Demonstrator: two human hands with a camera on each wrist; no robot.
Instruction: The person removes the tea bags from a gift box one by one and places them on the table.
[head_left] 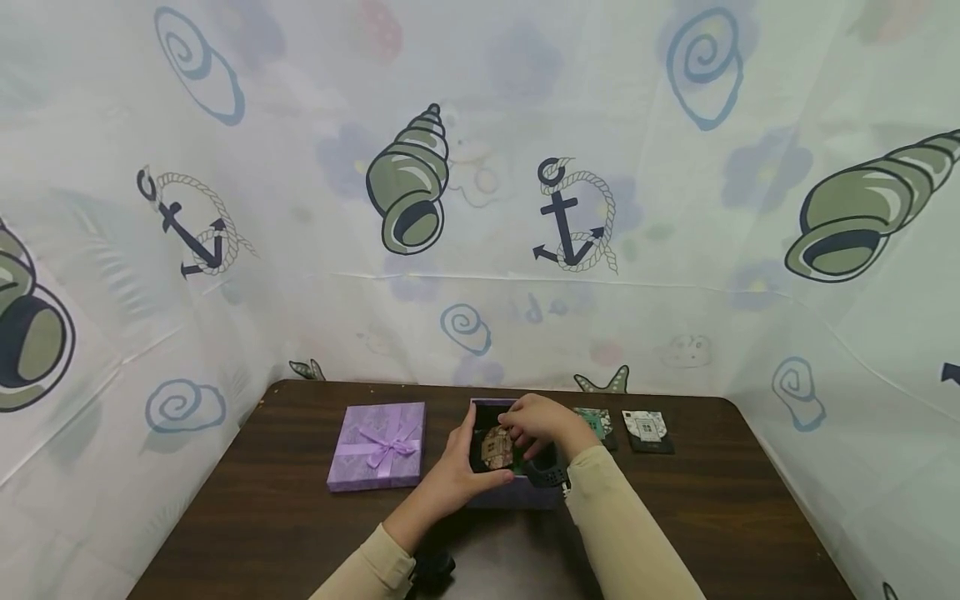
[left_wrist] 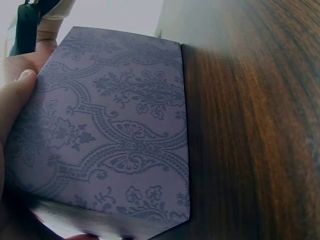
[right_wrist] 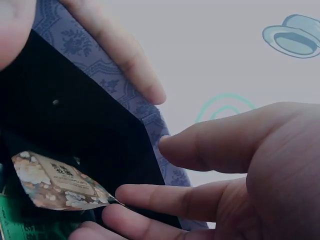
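Note:
A purple patterned box with a black inside stands uncovered on the table. My left hand grips its left side, thumb across the front edge and fingers along the side wall. My right hand reaches over the opening. Inside leans a small flat packet with a flowery print and a beige label. In the right wrist view, the index and middle fingertips touch one corner of this packet, while the thumb stays apart near the box rim. Below it shows a green packet. The left wrist view shows the box's patterned outer wall.
Left of the box lies a lilac lid with a ribbon bow. To the right lie a green-and-white packet and a white-and-black one. The dark wood table ends at a printed cloth backdrop.

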